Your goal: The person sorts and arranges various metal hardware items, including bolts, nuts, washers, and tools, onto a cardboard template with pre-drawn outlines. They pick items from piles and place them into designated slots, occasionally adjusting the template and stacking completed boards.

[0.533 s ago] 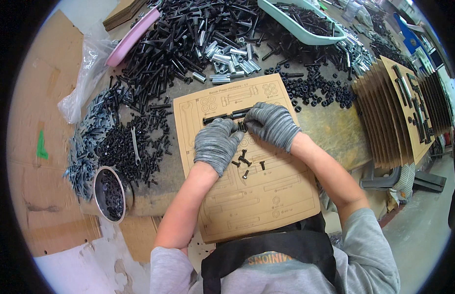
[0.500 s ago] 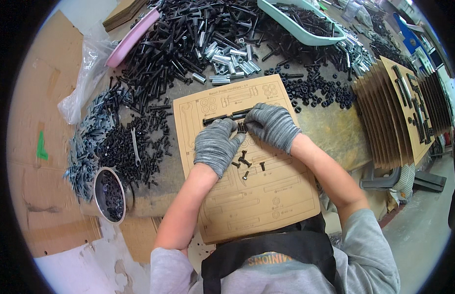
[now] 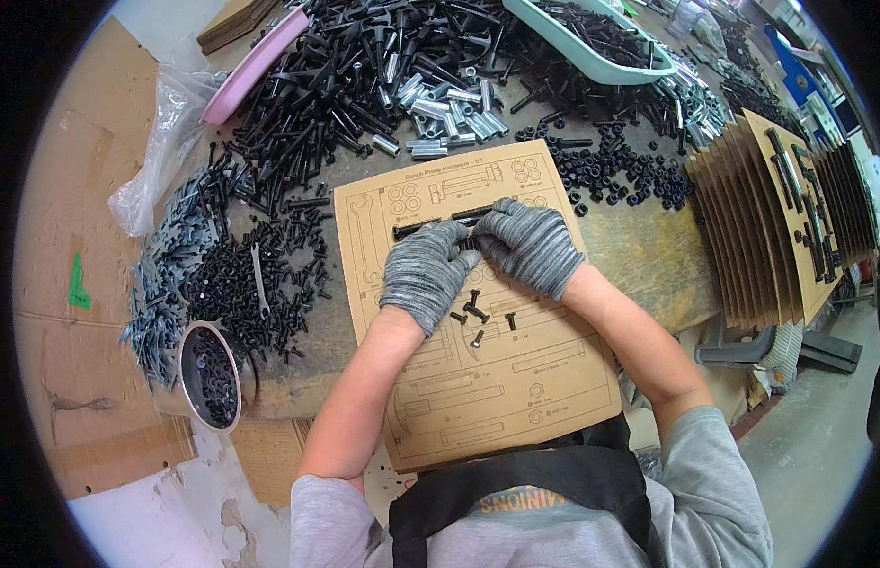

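Note:
A brown cardboard sheet (image 3: pixel 563 379) printed with hardware outlines lies before me. Over its upper half my left hand (image 3: pixel 426 275) and my right hand (image 3: pixel 533 248), both in grey knit gloves, meet fingertip to fingertip. Their fingers are closed around small black bolts (image 3: pixel 470 243), mostly hidden between them. Just beyond the fingers, a long black bolt (image 3: pixel 416 229) lies across the sheet, with another black rod-like piece (image 3: pixel 470 214) beside it, partly under my right hand. Several loose short black bolts (image 3: pixel 475 310) rest on the sheet below the hands.
Heaped black bolts (image 3: pixel 317 114), silver sleeves (image 3: pixel 449 118) and black nuts (image 3: pixel 629 170) surround the sheet. At left are small screws (image 3: pixel 231 284), a wrench (image 3: pixel 259 279) and a metal bowl (image 3: pixel 211 379). Pink (image 3: pixel 255 71) and mint (image 3: pixel 591 57) trays stand behind; filled cards (image 3: pixel 752 227) stand right.
My left hand has shifted slightly right and its fingers have closed in toward my right hand, covering more of the small bolts. The loose bolts and long bolts stay put.

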A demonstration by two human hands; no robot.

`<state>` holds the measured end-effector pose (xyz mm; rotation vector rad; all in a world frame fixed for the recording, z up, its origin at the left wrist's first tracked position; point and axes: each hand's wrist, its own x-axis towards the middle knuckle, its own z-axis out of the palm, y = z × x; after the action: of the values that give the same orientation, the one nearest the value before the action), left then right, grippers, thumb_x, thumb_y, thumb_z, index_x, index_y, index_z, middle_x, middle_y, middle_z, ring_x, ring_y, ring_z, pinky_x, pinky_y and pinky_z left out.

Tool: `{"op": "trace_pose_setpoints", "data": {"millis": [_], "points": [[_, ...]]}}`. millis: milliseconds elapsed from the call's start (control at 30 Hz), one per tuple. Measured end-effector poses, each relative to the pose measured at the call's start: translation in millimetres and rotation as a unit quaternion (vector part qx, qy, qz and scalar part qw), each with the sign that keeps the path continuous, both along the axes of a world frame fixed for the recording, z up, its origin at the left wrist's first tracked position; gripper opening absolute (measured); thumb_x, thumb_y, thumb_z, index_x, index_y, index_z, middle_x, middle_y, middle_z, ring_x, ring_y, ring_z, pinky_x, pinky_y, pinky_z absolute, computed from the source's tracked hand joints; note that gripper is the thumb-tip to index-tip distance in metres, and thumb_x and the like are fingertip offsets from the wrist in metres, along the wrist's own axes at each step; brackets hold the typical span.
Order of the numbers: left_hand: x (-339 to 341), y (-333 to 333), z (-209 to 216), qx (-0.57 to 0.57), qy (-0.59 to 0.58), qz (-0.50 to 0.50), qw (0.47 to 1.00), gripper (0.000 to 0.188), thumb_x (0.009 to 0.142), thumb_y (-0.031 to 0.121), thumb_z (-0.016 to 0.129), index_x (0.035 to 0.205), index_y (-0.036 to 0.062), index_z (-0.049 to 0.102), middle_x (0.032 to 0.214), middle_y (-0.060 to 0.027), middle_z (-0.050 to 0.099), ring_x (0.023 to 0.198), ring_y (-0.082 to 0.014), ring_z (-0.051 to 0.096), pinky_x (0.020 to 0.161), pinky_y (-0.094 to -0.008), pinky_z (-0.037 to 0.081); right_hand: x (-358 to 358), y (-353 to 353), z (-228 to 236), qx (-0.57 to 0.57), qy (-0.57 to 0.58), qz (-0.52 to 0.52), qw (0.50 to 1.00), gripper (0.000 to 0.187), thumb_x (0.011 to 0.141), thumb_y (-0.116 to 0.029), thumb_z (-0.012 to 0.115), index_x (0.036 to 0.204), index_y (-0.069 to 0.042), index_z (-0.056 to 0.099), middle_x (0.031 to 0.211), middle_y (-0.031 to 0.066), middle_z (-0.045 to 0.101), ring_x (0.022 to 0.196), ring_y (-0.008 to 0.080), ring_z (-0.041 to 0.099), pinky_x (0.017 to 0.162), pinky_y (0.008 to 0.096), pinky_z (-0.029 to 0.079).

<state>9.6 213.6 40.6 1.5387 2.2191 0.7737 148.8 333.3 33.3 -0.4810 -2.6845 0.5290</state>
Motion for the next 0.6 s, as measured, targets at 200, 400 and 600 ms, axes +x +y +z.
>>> {"op": "trace_pose_setpoints", "data": {"millis": [200, 400, 600], "points": [[-0.9, -12.7, 2.6, 0.049, 0.052, 0.017, 0.997, 0.034, 0.078, 0.026, 0.073, 0.105, 0.0057, 0.068, 0.09, -0.0113, 0.069, 0.081, -0.0249, 0.066, 0.076, -0.0341, 0.052, 7.8, -7.8, 7.5, -0.006, 0.012, -0.069, 0.998, 0.016, 0.085, -0.023, 0.061, 0.093, -0.01, 0.065, 0.087, 0.0108, 0.064, 0.079, 0.0293, 0.064, 0.071, 0.0379, 0.052], [3.2, -19.8, -2.0, 0.056, 0.071, 0.022, 0.996, 0.025, 0.081, 0.028, 0.071, 0.095, 0.007, 0.072, 0.089, -0.0103, 0.069, 0.083, -0.0274, 0.066, 0.076, -0.0351, 0.051, 11.3, -17.8, 13.6, -0.054, -0.032, -0.059, 0.996, 0.021, 0.086, -0.03, 0.062, 0.089, -0.01, 0.068, 0.088, 0.0107, 0.065, 0.08, 0.0288, 0.064, 0.073, 0.0395, 0.051], [6.2, -19.0, -1.4, 0.029, 0.092, 0.024, 0.995, 0.023, 0.082, 0.028, 0.069, 0.093, 0.0079, 0.072, 0.086, -0.0089, 0.068, 0.08, -0.0271, 0.065, 0.073, -0.0367, 0.051, 5.0, -19.4, 11.7, -0.034, -0.071, -0.068, 0.995, 0.026, 0.086, -0.035, 0.061, 0.089, -0.009, 0.069, 0.087, 0.0115, 0.065, 0.08, 0.0295, 0.064, 0.072, 0.0404, 0.051]]}}
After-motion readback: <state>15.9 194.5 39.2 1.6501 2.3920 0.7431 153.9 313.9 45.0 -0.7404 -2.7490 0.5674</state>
